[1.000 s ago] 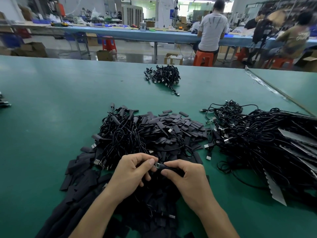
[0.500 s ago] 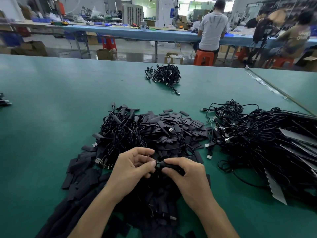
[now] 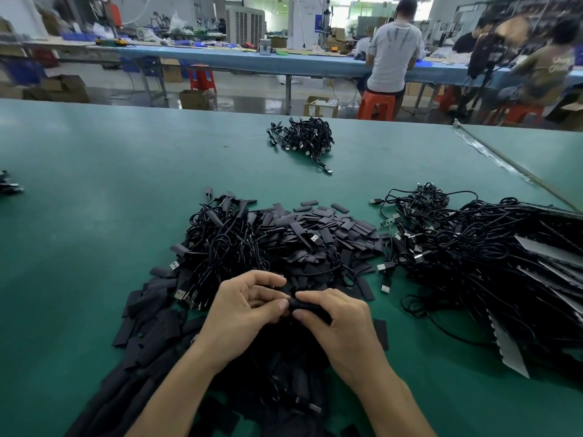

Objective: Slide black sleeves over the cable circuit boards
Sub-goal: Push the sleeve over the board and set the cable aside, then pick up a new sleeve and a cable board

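I see both hands working low over the near edge of the desk [image 3: 94, 216], about midway along it; my right hand [image 3: 337, 323] pinches a black sleeve [image 3: 307, 305] between thumb and forefinger, lying level, so its mouth faces the left hand [image 3: 249, 305]; that hand's thumb and curled fingers pinch at the sleeve's left end, I judge to feed the board in; the board itself is hidden under the fingertips, so I cannot tell how far it sits. The loose sleeves [image 3: 315, 234] are heaped just beyond the hands, within reach; the unsleeved cables [image 3: 489, 263] sprawl toward the right edge; a small bundle [image 3: 303, 137] lies near the far edge, well apart. Bare green runs along the left side; that is my open room.
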Action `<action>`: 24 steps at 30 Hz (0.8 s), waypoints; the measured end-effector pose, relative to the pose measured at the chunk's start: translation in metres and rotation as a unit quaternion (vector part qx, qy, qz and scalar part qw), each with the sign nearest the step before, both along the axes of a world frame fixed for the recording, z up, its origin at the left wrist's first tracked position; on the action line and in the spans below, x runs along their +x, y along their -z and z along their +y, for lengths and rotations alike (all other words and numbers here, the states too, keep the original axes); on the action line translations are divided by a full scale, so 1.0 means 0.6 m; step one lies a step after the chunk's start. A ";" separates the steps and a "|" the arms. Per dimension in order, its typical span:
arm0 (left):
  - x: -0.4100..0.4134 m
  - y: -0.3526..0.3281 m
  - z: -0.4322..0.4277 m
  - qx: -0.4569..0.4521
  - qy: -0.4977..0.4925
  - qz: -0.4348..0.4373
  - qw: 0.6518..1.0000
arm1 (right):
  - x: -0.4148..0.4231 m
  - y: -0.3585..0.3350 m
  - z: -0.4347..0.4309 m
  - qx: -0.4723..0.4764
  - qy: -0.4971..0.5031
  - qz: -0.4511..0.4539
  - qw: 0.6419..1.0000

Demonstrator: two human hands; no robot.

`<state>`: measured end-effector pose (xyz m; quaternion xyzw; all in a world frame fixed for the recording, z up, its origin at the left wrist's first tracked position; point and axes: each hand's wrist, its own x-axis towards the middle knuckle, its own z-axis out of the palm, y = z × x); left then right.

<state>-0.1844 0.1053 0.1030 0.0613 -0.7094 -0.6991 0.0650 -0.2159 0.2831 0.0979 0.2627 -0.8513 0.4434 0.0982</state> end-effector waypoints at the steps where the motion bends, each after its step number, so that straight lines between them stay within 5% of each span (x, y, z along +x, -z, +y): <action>1: 0.000 0.000 0.000 0.006 -0.011 0.003 1.000 | 0.000 0.000 -0.001 -0.013 0.016 -0.009 1.000; 6: 0.001 0.003 0.005 0.023 -0.067 0.021 0.997 | 0.004 0.003 -0.002 -0.114 0.124 -0.050 0.984; 20: 0.002 0.003 0.015 -0.021 -0.073 0.030 0.997 | 0.005 0.012 -0.013 -0.228 0.077 -0.129 0.962; 24: 0.009 -0.004 0.018 -0.116 -0.044 0.032 0.992 | 0.001 0.012 -0.008 -0.277 0.108 -0.123 0.947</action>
